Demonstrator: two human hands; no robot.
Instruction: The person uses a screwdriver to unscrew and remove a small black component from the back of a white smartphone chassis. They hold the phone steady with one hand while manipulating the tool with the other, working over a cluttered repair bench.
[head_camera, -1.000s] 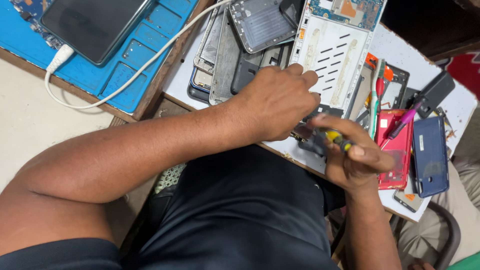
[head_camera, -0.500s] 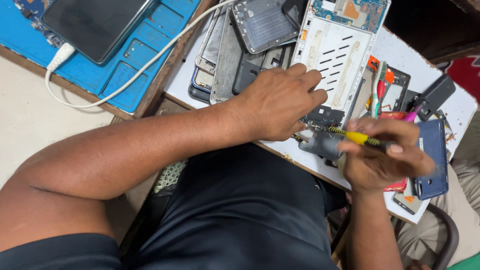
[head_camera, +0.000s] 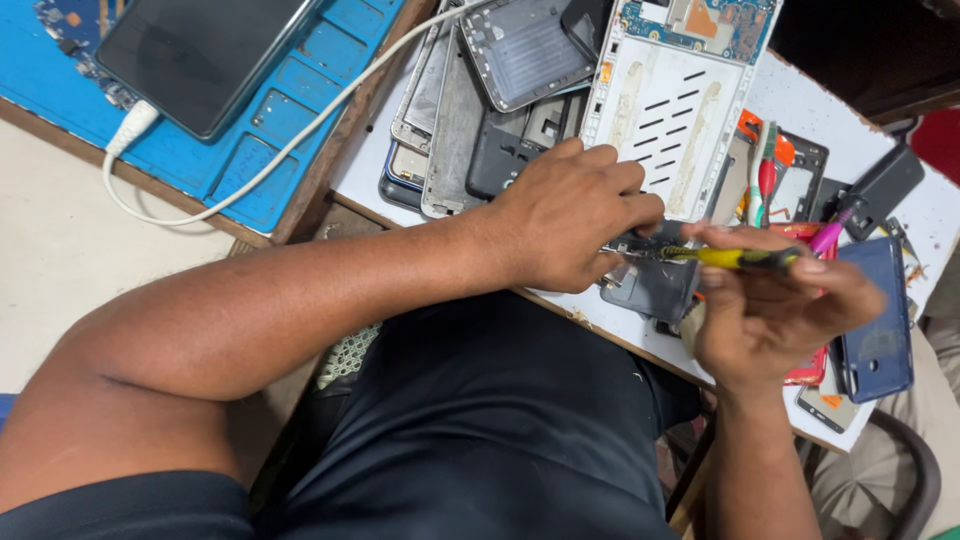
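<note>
My left hand (head_camera: 565, 215) rests knuckles-up at the white table's near edge, its fingers closed on a small dark phone part (head_camera: 655, 285) that is mostly hidden under it. My right hand (head_camera: 775, 305) grips a yellow-and-black screwdriver (head_camera: 725, 257) held nearly level, its thin tip pointing left and meeting the part just below my left fingers. A large white phone frame (head_camera: 665, 115) with a blue circuit board at its top lies right behind my left hand.
Several grey phone frames and back covers (head_camera: 480, 100) are stacked at the back. A blue phone (head_camera: 875, 310) and a red one lie to the right. On the left, a blue mat (head_camera: 290, 110) holds a dark phone (head_camera: 195, 50) with a white cable (head_camera: 140, 130).
My right hand has swung the screwdriver up from a downward tilt to nearly level, its tip against the part. My left hand has barely shifted.
</note>
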